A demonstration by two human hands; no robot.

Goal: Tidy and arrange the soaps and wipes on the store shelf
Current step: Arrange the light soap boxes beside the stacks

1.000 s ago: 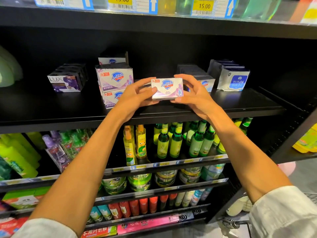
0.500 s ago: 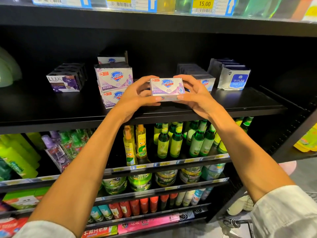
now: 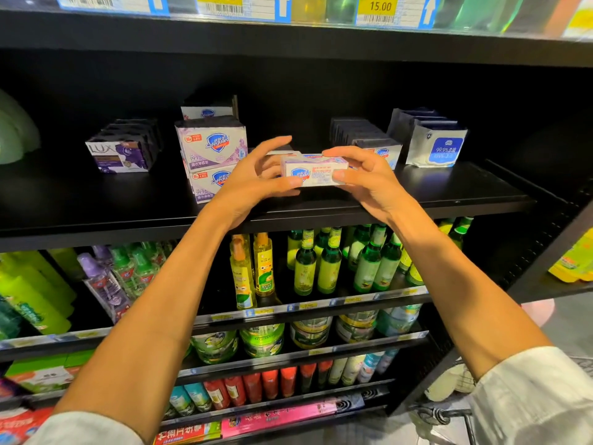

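Both hands hold one white and lilac Safeguard soap box (image 3: 316,171) above the front of the black shelf (image 3: 449,200). My left hand (image 3: 256,181) pinches its left end between thumb and fingers, and my right hand (image 3: 369,178) pinches its right end. The box lies tipped back, with its narrow printed side facing me. To the left stands a stack of two Safeguard boxes (image 3: 213,155), with a Lux soap row (image 3: 123,150) beyond it. On the right are more Safeguard boxes (image 3: 378,146) and white wipe packs (image 3: 438,149).
A shelf edge with 15.00 price tags (image 3: 380,8) runs overhead. Below are green bottles (image 3: 327,264), yellow spray bottles (image 3: 253,271), round tins and red tubes. A cart handle (image 3: 442,415) shows at the lower right.
The soap box has tipped from front face toward me to lying flatter, its narrow side now showing. Both hands stayed on its ends and dropped slightly.
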